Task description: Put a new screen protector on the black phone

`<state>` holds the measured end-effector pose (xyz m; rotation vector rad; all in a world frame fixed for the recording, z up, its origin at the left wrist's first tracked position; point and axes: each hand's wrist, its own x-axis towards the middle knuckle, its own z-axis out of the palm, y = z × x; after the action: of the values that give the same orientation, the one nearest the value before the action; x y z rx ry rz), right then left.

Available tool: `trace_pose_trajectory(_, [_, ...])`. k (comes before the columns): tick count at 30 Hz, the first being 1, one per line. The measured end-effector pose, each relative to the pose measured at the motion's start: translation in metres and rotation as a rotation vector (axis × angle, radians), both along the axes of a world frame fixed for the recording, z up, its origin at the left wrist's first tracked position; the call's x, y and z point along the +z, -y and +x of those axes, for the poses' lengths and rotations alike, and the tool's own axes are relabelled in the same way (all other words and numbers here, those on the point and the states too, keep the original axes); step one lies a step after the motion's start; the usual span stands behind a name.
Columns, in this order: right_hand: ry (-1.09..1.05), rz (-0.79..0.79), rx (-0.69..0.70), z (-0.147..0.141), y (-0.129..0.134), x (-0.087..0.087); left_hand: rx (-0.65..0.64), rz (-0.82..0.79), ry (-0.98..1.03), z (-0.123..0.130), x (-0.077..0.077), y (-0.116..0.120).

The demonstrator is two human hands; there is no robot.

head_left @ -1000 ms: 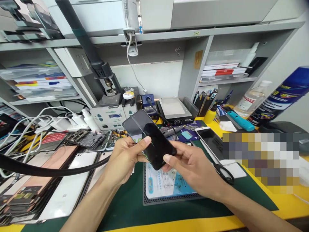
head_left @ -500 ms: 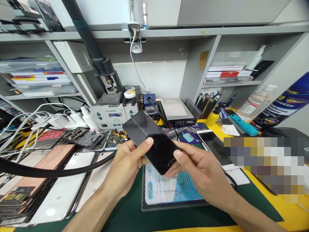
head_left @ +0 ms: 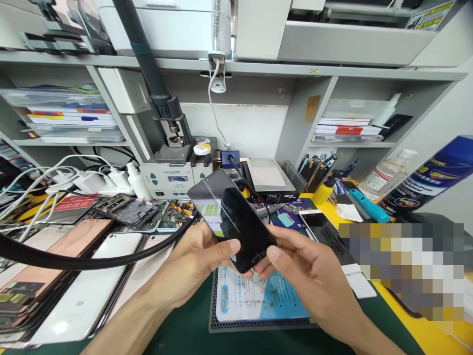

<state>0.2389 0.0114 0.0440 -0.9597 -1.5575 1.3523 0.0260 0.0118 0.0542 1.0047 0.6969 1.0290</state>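
Observation:
A dark smartphone (head_left: 236,217) is held up, tilted, between my two hands, its glossy screen facing me. My left hand (head_left: 201,251) grips its lower left edge, thumb lying on the glass and the other fingers behind. At the lower right corner my right hand (head_left: 303,266) pinches the edge between thumb and fingers. Green lettering is reflected in the glass. Beneath the hands lies a blue and white work mat (head_left: 258,301) on a dark perforated pad. Close to my right hand, a white-framed phone (head_left: 321,227) rests on the bench.
Several phone housings, among them a white back cover (head_left: 88,286), lie at left. A black hose (head_left: 92,261) curves across them. A soldering station (head_left: 173,180), a tray of small parts (head_left: 177,215), a spray can (head_left: 424,177) and a clear bottle (head_left: 388,175) stand around the bench.
The phone has turned slightly, so its screen now reflects green lettering. My left thumb sits lower on the glass. The view has tilted up a little, showing more of the upper shelf.

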Motion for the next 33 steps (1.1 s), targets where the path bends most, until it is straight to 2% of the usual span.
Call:
trace_pose_trajectory(7, [0.162, 0.1, -0.141, -0.005, 0.003, -0.001, -0.005, 0.037, 0.038, 0.005, -0.003, 0.0])
trace_pose_trajectory(15, [0.137, 0.119, -0.141, -0.008, 0.002, -0.005, 0.073, 0.045, -0.001, 0.008, -0.004, 0.0])
trace_pose_trajectory(22, [-0.035, -0.093, 0.005, -0.001, -0.003, 0.0, 0.071, 0.041, 0.016, 0.006, -0.002, 0.0])
trace_pose_trajectory(33, [0.035, -0.121, 0.066, -0.004, -0.004, 0.004, 0.031, 0.044, 0.015, 0.005, -0.004, 0.002])
